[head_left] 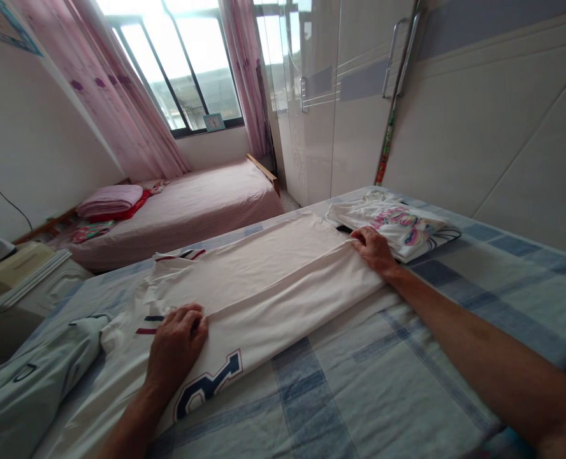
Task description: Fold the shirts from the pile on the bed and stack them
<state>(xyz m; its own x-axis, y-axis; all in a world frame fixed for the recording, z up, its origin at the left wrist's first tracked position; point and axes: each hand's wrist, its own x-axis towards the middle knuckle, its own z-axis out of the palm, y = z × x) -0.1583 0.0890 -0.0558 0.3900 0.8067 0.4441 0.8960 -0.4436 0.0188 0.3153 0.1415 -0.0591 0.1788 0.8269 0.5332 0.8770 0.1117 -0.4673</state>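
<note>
A white T-shirt (273, 299) lies spread on the bed, with one side folded lengthwise over its body. It has striped sleeve cuffs and a dark blue letter print near the lower edge. My left hand (180, 341) is at the sleeve end of the fold, fingers curled and closed on the fabric; the fingertips are partly hidden. At the hem end, my right hand (373, 250) pinches the folded edge. Just beyond that hand rests a folded white shirt (407, 226) with a colourful print.
Blue checked bedding (306, 382) covers the bed under the shirts. A pale grey-green garment (48, 376) lies at the left. Farther back stand a second bed (216, 191) with pink bedding and a glossy wardrobe (359, 127). A washing machine (48, 293) stands at the far left.
</note>
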